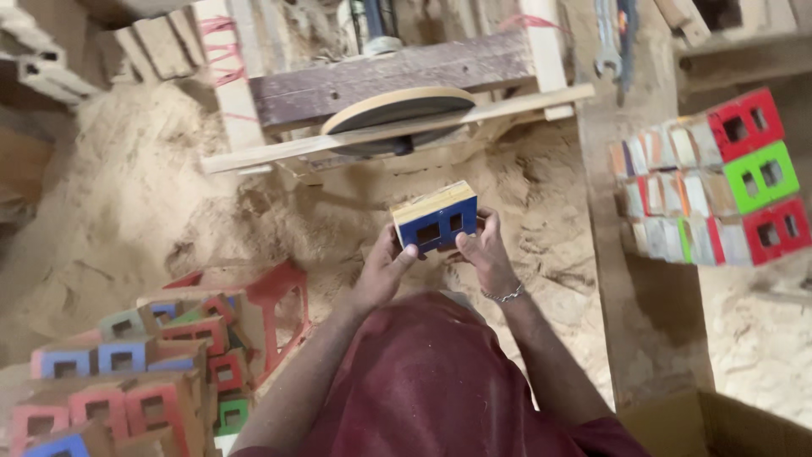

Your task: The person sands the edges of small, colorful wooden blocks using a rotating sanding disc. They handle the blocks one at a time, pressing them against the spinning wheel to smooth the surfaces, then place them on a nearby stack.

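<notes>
I hold a small wooden block [436, 217] with a blue-painted face and two square holes, its top bare yellowish wood. My left hand [382, 271] grips its lower left corner and my right hand [486, 251] grips its right side; a metal bracelet circles the right wrist. The block hangs over sawdust, just below a round sanding disc [397, 108] set in a wooden frame.
A heap of red, blue and green painted blocks [144, 364] lies at lower left with a red frame. Stacked blocks [719, 182] in red and green sit on a bench at right. Sawdust [135, 203] covers the ground. A cardboard box [719, 427] is at lower right.
</notes>
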